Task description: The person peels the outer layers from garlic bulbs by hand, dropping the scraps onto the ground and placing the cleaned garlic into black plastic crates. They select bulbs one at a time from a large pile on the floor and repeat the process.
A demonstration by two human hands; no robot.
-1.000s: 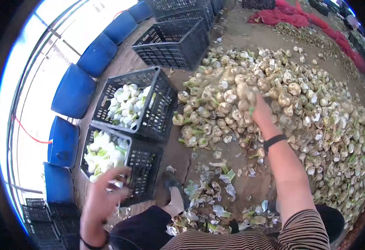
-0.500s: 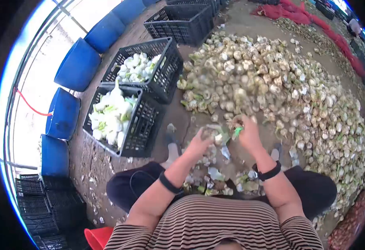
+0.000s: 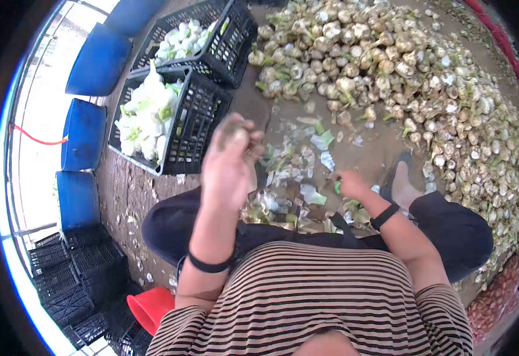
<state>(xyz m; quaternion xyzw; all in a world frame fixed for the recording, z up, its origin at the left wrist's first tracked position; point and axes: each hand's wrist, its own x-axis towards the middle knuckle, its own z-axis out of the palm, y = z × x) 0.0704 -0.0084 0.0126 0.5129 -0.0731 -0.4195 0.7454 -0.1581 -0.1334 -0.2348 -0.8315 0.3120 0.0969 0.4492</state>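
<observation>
Left hand [image 3: 227,169]: closed around a blurred bulb [image 3: 236,137], long axis indeterminable, just right of the heaped black crate [image 3: 199,121] and nearer it than the right hand [image 3: 357,188], which is closed on a small green item [image 3: 337,187] above scattered skins [image 3: 313,194]

Bare floor [image 3: 363,145] between the crate [image 3: 203,121] and the bulb pile [image 3: 431,89], peelings [image 3: 289,163] and foot [image 3: 403,184] in the way.
</observation>
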